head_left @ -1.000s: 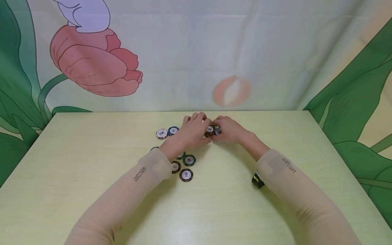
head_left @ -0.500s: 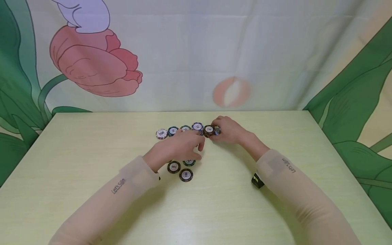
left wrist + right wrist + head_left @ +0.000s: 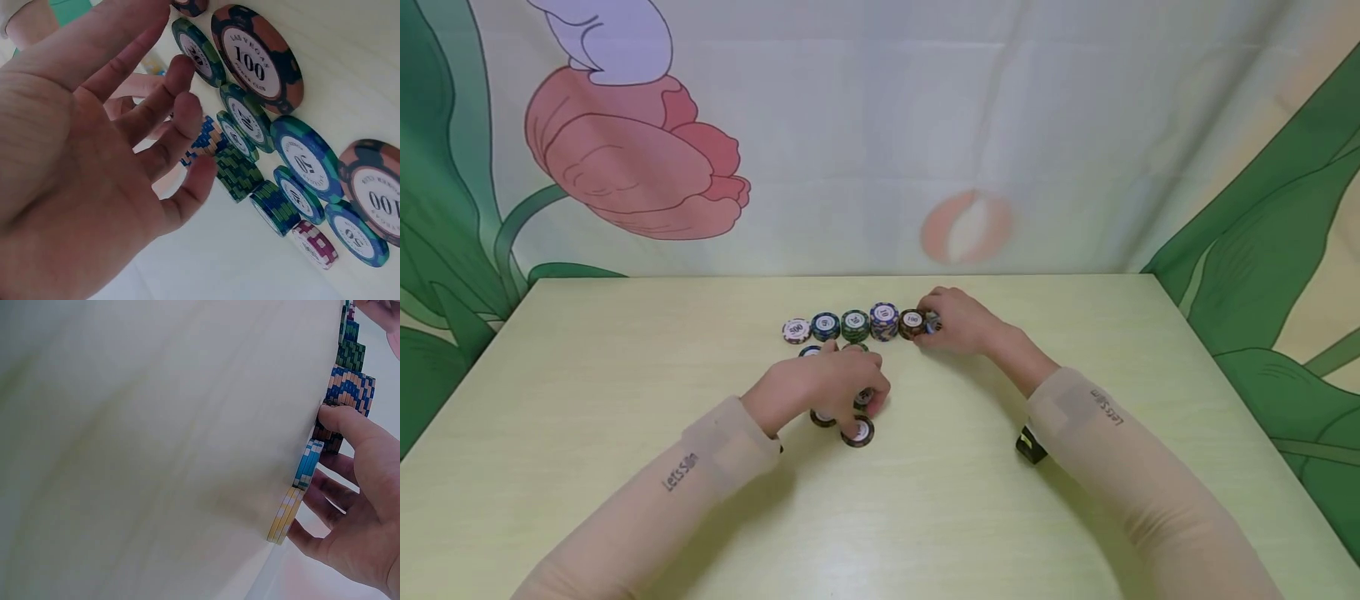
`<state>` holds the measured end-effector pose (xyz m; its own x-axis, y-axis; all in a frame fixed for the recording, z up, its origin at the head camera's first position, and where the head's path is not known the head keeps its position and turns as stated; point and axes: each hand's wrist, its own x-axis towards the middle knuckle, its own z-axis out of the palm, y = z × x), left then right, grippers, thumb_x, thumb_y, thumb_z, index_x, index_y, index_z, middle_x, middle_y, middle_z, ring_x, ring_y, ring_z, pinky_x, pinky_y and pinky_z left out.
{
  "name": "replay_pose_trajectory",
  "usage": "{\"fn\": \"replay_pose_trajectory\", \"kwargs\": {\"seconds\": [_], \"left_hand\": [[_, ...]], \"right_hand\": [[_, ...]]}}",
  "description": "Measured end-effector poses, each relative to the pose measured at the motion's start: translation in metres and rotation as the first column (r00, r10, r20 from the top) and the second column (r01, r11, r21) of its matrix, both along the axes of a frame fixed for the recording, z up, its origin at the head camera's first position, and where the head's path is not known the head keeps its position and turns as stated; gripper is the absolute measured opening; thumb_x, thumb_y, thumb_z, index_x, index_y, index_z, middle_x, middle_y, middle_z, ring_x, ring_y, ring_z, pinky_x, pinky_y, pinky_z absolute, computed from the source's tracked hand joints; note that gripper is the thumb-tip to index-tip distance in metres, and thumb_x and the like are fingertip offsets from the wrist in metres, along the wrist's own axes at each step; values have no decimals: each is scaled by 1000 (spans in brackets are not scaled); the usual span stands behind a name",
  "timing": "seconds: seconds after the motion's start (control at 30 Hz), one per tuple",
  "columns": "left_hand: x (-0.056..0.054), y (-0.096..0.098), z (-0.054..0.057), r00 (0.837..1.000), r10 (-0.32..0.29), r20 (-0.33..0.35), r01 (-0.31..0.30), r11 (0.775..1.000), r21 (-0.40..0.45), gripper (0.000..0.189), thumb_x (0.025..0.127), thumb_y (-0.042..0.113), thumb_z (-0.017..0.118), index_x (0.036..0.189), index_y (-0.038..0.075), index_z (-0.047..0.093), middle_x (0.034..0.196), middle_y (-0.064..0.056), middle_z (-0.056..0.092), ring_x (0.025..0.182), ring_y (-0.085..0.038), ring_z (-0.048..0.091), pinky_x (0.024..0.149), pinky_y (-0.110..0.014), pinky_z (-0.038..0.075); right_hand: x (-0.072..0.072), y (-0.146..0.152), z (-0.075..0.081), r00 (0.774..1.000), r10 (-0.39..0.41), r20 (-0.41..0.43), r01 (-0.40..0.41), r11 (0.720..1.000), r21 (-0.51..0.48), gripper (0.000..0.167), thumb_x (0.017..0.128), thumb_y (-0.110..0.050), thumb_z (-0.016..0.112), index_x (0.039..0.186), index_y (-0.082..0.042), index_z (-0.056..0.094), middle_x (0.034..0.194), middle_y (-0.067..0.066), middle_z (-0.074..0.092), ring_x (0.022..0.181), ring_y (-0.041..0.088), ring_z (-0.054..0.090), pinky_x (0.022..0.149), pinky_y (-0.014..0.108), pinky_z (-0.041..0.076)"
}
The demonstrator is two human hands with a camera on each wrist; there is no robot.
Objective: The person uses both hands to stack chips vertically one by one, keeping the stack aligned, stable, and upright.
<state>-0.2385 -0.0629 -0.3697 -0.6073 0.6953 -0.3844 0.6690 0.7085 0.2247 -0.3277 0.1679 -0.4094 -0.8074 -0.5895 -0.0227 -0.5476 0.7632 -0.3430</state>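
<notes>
My left hand (image 3: 820, 379) is over loose poker chips, its thumb tip at a brown 100 chip (image 3: 862, 433). In the left wrist view the fingers are relaxed and slightly bent, with a green 20 chip (image 3: 247, 119) and another brown 100 chip (image 3: 256, 61) beyond them. The right hand (image 3: 958, 323) holds a brown stack of 100 chips (image 3: 912, 322) between thumb and fingers, at the right part of a chip row. Beside that stack, a light-blue chip stack (image 3: 309, 465) and a yellow chip stack (image 3: 285, 515) stand by its other fingers in the right wrist view.
Leftward along the row are a blue-and-tan stack (image 3: 884, 322), a green stack (image 3: 855, 327), a blue stack (image 3: 826, 327) and white 500 chips (image 3: 797, 331). A black object (image 3: 1031, 445) shows by the right sleeve. A printed curtain (image 3: 850, 150) hangs behind the table (image 3: 955, 517).
The left hand has left the brown stack in the row and moved toward me, down over the loose chips. My right hand stays at the brown stack.
</notes>
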Motion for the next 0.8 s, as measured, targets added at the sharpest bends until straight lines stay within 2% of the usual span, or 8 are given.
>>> {"fn": "replay_pose_trajectory", "kwargs": {"seconds": [0.2, 0.47, 0.6, 0.73, 0.8], "left_hand": [[1, 2, -6, 999, 3, -45, 0, 998, 65, 24, 86, 30, 86, 77, 24, 65, 96, 0, 57, 93, -19, 46, 95, -56, 31], [1, 9, -15, 984, 16, -178, 5, 993, 117, 21, 92, 31, 80, 79, 25, 64, 87, 6, 54, 89, -17, 50, 89, -49, 38], [-2, 14, -19, 975, 54, -214, -31, 993, 109, 21, 93, 32, 78, 81, 24, 63, 88, 7, 53, 92, -18, 50, 92, -50, 37], [-5, 18, -19, 959, 93, -267, -74, 994, 80, 20, 95, 34, 76, 83, 24, 63, 92, 5, 55, 99, -22, 52, 102, -57, 35], [-8, 19, -20, 950, 104, -294, -89, 994, 64, 20, 96, 35, 75, 84, 24, 63, 95, 4, 57, 100, -23, 53, 100, -55, 35]], "right_hand": [[0, 0, -1, 1000, 1, -15, -1, 1000, 7, 47, 91, -24, 76, 126, 6, 64, 126, 21, 62, 119, 39, 56, 104, 47, 43], [2, 0, -1, 1000, -7, -10, 7, 1000, 6, 47, 91, -24, 77, 126, 5, 64, 127, 21, 62, 119, 39, 57, 104, 47, 43], [2, -1, 0, 1000, -13, -6, 13, 1000, 3, 46, 91, -23, 77, 125, 5, 65, 126, 20, 62, 118, 38, 57, 104, 48, 43], [2, -1, 0, 1000, -18, 0, 18, 1000, 5, 45, 91, -24, 77, 124, 4, 65, 126, 20, 62, 118, 37, 56, 103, 47, 44], [2, -2, -1, 1000, -19, -1, 19, 1000, 2, 44, 91, -23, 77, 123, 4, 65, 126, 20, 62, 118, 37, 56, 103, 47, 43]]}}
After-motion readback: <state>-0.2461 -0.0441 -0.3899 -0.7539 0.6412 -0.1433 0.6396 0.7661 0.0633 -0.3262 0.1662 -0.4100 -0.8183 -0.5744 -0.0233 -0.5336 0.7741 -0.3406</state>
